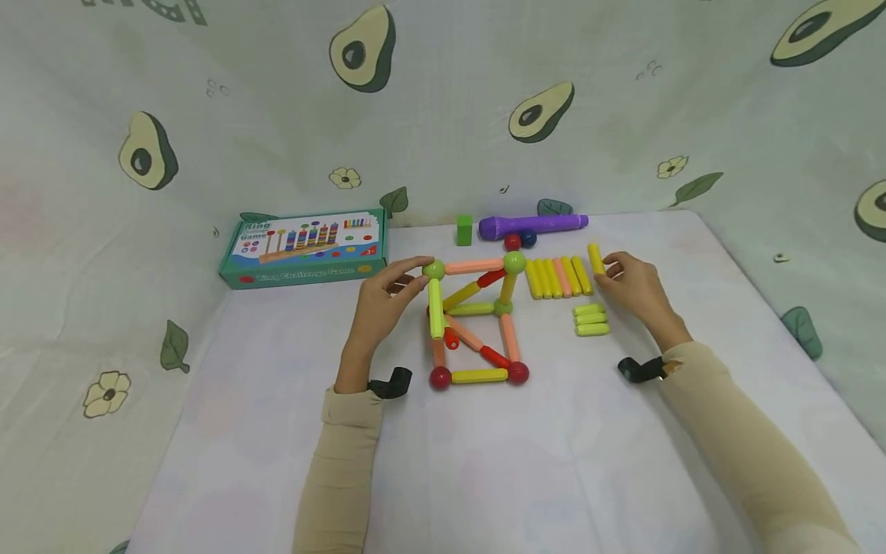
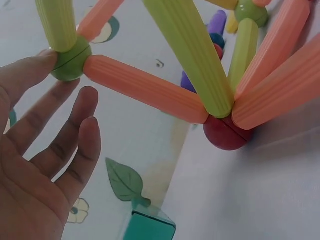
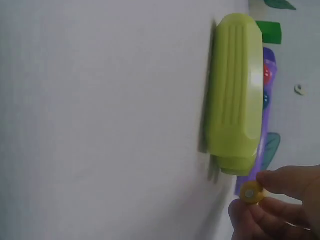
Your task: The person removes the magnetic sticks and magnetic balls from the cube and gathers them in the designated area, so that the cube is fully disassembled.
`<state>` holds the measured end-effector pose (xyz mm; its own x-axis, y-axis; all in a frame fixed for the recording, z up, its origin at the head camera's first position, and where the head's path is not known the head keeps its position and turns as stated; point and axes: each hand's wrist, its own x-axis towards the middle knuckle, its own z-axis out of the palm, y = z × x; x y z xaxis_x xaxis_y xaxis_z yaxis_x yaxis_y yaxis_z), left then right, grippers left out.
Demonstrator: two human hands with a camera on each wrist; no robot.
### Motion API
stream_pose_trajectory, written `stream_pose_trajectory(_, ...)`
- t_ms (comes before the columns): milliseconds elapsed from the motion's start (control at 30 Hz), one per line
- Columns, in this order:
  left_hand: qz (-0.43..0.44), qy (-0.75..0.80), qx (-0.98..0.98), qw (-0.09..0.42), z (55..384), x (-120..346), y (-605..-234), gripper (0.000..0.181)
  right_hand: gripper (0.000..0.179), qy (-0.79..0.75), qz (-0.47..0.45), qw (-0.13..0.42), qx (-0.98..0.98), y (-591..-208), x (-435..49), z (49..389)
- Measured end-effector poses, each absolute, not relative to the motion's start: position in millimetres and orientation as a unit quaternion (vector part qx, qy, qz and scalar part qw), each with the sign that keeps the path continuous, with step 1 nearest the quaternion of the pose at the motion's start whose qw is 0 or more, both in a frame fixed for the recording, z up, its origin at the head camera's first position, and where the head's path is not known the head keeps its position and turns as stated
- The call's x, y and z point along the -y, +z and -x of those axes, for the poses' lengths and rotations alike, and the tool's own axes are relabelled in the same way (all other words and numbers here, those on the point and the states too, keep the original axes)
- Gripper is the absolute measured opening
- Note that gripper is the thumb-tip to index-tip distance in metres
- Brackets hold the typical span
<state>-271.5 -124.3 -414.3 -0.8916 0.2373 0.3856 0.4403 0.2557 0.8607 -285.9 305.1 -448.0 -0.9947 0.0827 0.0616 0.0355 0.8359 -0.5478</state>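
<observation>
My left hand [image 1: 388, 296] pinches a green ball [image 1: 433, 269] at the upper left corner of a frame built from magnetic sticks and balls. In the left wrist view the thumb and a finger touch that ball [image 2: 71, 62], while the other fingers bend loosely beside it. Red balls [image 1: 517, 374] mark the frame's near corners, joined by a yellow stick [image 1: 479, 376]. To the right, my right hand [image 1: 633, 285] holds a loose yellow magnetic stick [image 1: 595, 259] between thumb and fingers. Its round end [image 3: 251, 192] faces the right wrist camera.
A row of yellow sticks with one orange stick [image 1: 562, 277] lies left of my right hand. Three light green sticks [image 1: 591, 319] lie nearer. Behind are a purple microphone-shaped toy [image 1: 533, 225], a red ball, a blue ball [image 1: 529, 238], a green block [image 1: 464, 230] and a game box [image 1: 304, 246].
</observation>
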Motion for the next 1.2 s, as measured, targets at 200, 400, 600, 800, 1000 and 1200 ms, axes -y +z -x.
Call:
stream_pose_trajectory(200, 0.223, -0.559, 0.793, 0.094, 261, 124, -399, 0.032, 0.040, 0.274, 0.031, 0.019, 0.961, -449, -308, 293)
stream_pose_trajectory(400, 0.233, -0.555, 0.792, 0.102, 261, 124, -396, 0.031, 0.033, 0.278, 0.021, -0.003, 0.960, -450, -305, 295)
stream_pose_trajectory(600, 0.236, -0.555, 0.791, 0.101, 266, 124, -400, 0.031, 0.034, 0.269, 0.013, 0.034, 0.962, -445, -297, 281)
stream_pose_trajectory(800, 0.241, -0.554, 0.791, 0.092, 281, 125, -422, 0.032, 0.018, 0.296, -0.066, 0.207, 0.930, -427, -258, 243)
stream_pose_trajectory(1000, 0.243, -0.550, 0.793, 0.099, 284, 129, -428, 0.032, 0.017, 0.332, -0.222, 0.186, 0.898, -414, -191, 215)
stream_pose_trajectory(1200, 0.238, -0.551, 0.793, 0.104, 283, 132, -431, 0.030, 0.035, 0.364, -0.351, 0.130, 0.853, -430, -136, 212)
